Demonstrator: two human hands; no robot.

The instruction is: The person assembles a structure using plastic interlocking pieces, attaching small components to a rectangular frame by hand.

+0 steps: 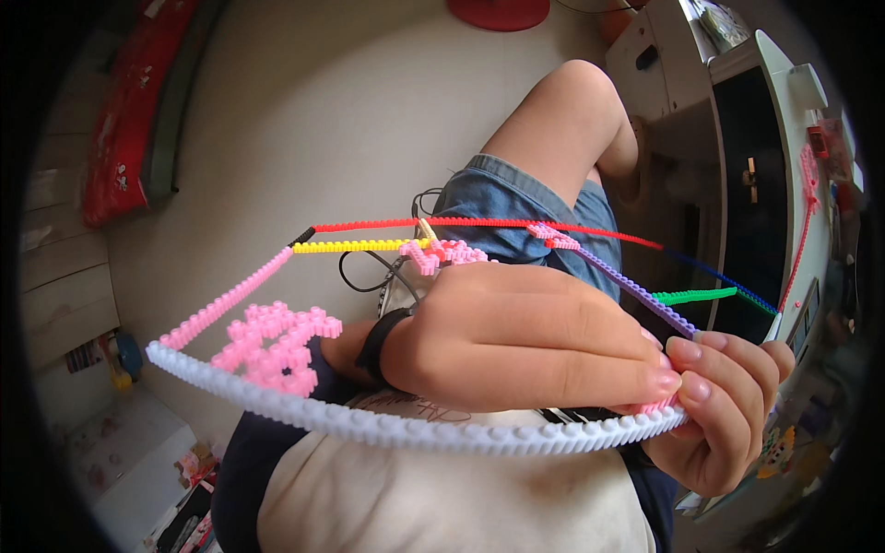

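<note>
Between my hands is a frame of studded plastic toy strips. Its long white strip [406, 433] bows across the front, and a pink strip [226, 297] rises from its left end. Red [369, 224], yellow [350, 246], purple [636, 290] and green strips [691, 296] run behind. A pink blocky figure [281, 346] shows inside the left corner. My left hand [525, 332], with a black wristband, reaches across, its fingertips closed on small pink pieces [656, 405]. My right hand [728, 405] pinches the same spot, by the white strip's right end. The fingers hide part of the join.
Behind the frame are my denim shorts [539, 198] and bent bare leg [553, 120]. A dark cable [373, 260] loops beside them. White furniture with a dark panel [756, 138] stands at right, a red item [138, 111] at upper left, a red round object [498, 13] on top.
</note>
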